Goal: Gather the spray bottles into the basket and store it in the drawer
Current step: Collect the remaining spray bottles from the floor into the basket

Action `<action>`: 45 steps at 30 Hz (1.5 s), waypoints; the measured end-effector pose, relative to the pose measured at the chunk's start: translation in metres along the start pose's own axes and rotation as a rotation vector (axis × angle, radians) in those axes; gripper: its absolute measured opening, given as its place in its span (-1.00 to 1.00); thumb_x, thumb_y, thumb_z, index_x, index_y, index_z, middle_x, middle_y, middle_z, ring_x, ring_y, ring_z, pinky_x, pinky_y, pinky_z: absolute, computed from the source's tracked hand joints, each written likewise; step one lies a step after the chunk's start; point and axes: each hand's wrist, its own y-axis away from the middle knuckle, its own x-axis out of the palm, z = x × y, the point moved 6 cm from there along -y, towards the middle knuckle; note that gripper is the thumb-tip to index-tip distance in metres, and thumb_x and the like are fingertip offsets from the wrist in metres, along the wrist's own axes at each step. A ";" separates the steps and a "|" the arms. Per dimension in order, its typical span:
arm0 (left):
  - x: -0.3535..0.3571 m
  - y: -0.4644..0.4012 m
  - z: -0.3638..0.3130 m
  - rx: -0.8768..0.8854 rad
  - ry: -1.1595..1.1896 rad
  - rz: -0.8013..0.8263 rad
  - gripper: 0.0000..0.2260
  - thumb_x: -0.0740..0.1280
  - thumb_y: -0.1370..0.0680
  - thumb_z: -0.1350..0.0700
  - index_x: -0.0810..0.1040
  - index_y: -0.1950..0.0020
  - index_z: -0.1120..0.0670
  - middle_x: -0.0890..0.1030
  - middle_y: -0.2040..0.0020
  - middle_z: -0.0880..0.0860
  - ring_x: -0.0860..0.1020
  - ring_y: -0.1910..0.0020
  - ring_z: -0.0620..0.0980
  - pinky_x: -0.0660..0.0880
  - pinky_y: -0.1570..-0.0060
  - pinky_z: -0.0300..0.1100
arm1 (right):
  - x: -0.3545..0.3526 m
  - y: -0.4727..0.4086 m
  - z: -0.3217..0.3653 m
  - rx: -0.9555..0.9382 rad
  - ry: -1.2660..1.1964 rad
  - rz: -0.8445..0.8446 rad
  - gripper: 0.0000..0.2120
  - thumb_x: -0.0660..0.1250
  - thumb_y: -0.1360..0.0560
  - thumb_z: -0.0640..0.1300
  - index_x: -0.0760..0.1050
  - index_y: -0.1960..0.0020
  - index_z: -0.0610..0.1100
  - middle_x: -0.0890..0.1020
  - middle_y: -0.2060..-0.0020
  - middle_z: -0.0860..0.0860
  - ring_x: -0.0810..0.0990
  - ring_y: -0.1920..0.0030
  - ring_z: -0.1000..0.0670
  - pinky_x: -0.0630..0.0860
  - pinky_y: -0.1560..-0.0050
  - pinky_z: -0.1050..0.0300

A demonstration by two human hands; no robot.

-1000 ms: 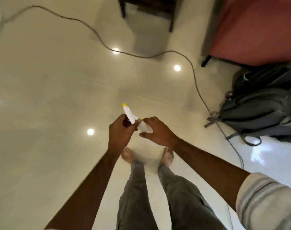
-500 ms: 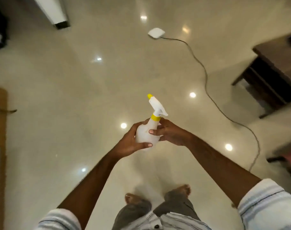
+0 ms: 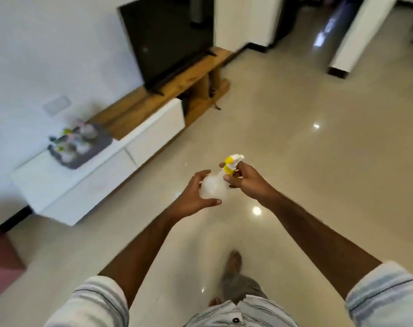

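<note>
Close to me I see striped sleeves and two bare arms reaching out over the shiny floor [image 3: 318, 109]. Between the hands is a white spray bottle [image 3: 213, 185] with a yellow collar and a white trigger top. The left hand [image 3: 196, 197] has its grip curled around the round belly of the bottle, thumb underneath. The right hand [image 3: 246, 179] has its grip pinched on the neck, just under the trigger. So this bottle is in the air, held by both hands, and not in the basket yet. Farther off to the left stands a long white cabinet [image 3: 66, 185], and on its top sits a gray basket [image 3: 99, 147]. Inside it I can see several small bottles with colored tops, but they are blurry and I cannot count them. I think most of the gathering is done. What is left, I guess, is to carry this bottle over, put it in the basket, open a drawer [image 3: 153, 135] in the white front, and slide the basket inside. The drawers look closed right now. Beyond that a dark TV [image 3: 170, 36] stands on a wooden shelf [image 3: 189, 74].
</note>
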 end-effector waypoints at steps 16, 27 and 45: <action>-0.303 -0.073 0.108 -0.254 -0.021 -0.653 -0.13 0.65 -0.28 -0.01 0.26 -0.48 -0.04 0.32 -0.36 -0.04 0.37 -0.30 -0.10 0.50 -0.20 -0.15 | 0.247 -0.350 0.108 -0.207 0.367 0.588 -0.77 0.47 -0.50 -0.06 0.56 -0.13 -0.05 0.67 0.03 0.03 0.65 -0.01 0.02 0.60 -0.03 0.08; -0.491 -0.082 0.252 -0.562 -0.081 -0.768 -0.58 0.39 -0.58 0.12 0.44 -0.43 0.14 0.46 -0.37 0.14 0.39 -0.42 0.10 0.28 -0.44 -0.03 | 0.413 -0.546 0.120 -0.323 0.593 0.602 -0.68 0.51 -0.46 -0.02 0.55 -0.15 -0.08 0.60 0.02 0.06 0.57 0.04 0.06 0.40 0.13 0.37; -0.744 -0.123 0.471 -0.998 -0.064 -0.726 -0.67 0.30 -0.60 0.09 0.45 -0.37 0.07 0.47 -0.34 0.13 0.49 -0.28 0.16 0.41 -0.30 0.13 | 0.592 -0.812 0.067 -0.159 0.762 0.560 -0.61 0.47 -0.49 -0.06 0.53 -0.29 -0.07 0.60 -0.19 -0.10 0.59 -0.19 -0.18 0.53 -0.16 -0.18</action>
